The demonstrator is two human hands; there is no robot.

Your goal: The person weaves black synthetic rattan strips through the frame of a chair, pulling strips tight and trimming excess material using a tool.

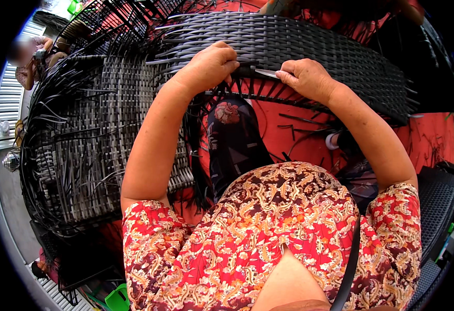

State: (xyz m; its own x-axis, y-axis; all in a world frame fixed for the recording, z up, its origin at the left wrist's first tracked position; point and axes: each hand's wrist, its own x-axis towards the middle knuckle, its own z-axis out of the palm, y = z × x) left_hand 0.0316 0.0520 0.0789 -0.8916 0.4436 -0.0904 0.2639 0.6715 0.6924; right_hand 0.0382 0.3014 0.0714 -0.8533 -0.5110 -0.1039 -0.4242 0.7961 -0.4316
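Panel [289, 44] of dark grey weave, set ahead of the knees over the red floor [276, 124], toward its far edge; a frayed woven piece [81, 155] off to the left. Left hand [214, 61] curled at the panel's near rim, exact hold hidden, impossible to tell. Right hand [305, 78] pinching a slim silvery piece [267, 73] beside that rim. Probably light for its breadth, springy across the weave, stiffer along the rim; strips likely smooth, slippery. Best held by the near rim, clear of loose ends.

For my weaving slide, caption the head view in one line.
Left hand at the edge of a dark-grey wicker panel, right hand nearby gripping a slim silvery tool.
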